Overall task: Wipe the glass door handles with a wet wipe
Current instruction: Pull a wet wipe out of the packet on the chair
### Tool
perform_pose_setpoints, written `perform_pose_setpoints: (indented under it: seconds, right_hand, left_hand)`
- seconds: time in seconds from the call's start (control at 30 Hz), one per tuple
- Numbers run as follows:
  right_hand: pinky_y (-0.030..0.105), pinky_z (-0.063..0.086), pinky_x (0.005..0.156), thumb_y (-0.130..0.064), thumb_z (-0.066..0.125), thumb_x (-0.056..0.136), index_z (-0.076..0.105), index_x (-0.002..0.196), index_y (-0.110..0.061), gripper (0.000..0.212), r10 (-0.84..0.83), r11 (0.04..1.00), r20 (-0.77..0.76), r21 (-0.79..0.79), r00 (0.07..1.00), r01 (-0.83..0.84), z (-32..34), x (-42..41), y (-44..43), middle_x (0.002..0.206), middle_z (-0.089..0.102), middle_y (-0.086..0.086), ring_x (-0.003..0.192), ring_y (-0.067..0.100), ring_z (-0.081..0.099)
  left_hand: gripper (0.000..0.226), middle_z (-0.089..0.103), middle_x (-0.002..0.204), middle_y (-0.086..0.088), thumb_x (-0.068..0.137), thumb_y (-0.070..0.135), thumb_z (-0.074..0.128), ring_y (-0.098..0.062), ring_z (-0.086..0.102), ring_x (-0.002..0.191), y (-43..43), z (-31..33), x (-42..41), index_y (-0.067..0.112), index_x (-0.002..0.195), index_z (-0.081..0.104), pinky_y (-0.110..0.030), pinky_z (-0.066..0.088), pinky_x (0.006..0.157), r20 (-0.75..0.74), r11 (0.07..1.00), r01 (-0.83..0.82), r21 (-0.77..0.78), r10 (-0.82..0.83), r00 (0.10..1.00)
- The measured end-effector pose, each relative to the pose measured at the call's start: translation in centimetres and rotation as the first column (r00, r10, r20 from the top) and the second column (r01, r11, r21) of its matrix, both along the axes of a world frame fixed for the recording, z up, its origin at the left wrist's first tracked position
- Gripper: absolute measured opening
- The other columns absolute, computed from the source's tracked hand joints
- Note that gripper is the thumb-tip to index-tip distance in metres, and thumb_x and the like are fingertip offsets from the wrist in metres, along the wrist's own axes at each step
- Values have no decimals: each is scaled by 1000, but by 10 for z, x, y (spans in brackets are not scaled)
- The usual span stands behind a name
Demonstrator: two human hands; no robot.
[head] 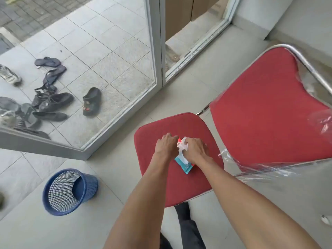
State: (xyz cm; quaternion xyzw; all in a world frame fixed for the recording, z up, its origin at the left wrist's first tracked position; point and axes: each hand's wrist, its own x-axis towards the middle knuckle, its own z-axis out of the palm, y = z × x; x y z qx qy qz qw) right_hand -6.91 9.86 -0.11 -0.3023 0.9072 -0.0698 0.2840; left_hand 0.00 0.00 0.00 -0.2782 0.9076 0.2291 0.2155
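Here the wipe pack (185, 163) lies under both hands: left hand (166, 145) pressing, right hand (195, 150) pinching a wipe (182, 145).

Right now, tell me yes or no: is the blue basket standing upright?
No. The blue basket lies tipped on its side on the floor, left of the red chair seat.

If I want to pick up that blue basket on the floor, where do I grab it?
Grab the blue basket by its thick solid rim, at the upper edge nearest the red chair seat. It seems to lean with its wide mouth facing up toward the camera, so come from above and hook your fingers inside. The mesh wall looks thin, so the rim probably gives a firmer grip.
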Motion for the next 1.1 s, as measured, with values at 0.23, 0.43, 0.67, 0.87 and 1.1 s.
perform_pose_setpoints:
  seconds: [0.23, 0.43, 0.67, 0.87, 1.1]
  right_hand:
    - [36, 45, 88, -26, 65, 88, 57, 112, -12, 29, -12, 998, -29, 61, 1000, 14, -29, 3, 16, 117, 63, 11, 111, 30, 56]
    - [36, 49, 83, -23, 63, 90, 61, 105, -12, 18, -52, 997, -80, 56, 995, 56, -48, 6, 21, 113, 65, 9, 107, 29, 59]
    - [30, 53, 68, -16, 58, 92, 66, 99, -8, 13, -223, 975, 8, -15, 975, 223, -55, 6, 23, 107, 68, 12, 95, 29, 67]
    - [29, 39, 61, -15, 49, 93, 55, 103, -7, 15, -304, 945, 50, -107, 951, 308, -54, 5, 25, 108, 65, 15, 96, 34, 63]
    - [20, 26, 42, -18, 60, 76, 53, 72, -13, 10, -472, 842, 57, -268, 880, 469, -22, 0, 10, 81, 69, 13, 59, 24, 53]
  left_hand:
    - [39, 52, 124, -12, 94, 19, 59, -32, 57, 112, 20, -36, 4, 13, 131, 49, -43, 50, 86, 83, 997, -32, 66, 27, 996]
    - [33, 51, 120, -11, 93, 14, 58, -32, 60, 105, 32, -52, 4, 11, 125, 48, -42, 50, 79, 31, 991, -126, 36, 125, 992]
    - [32, 66, 112, -12, 88, 0, 59, -35, 65, 101, 31, -57, 2, 11, 118, 60, -43, 51, 87, -13, 968, -245, 52, 246, 969]
    - [26, 72, 83, -11, 79, 5, 49, -28, 66, 70, 32, -45, 2, 4, 89, 73, -32, 53, 59, -118, 822, -481, 305, 534, 837]
    - [28, 42, 55, -1, 82, 6, 47, -16, 35, 52, 14, -18, -5, 9, 54, 43, -24, 28, 48, -15, 568, -681, 462, 773, 634]
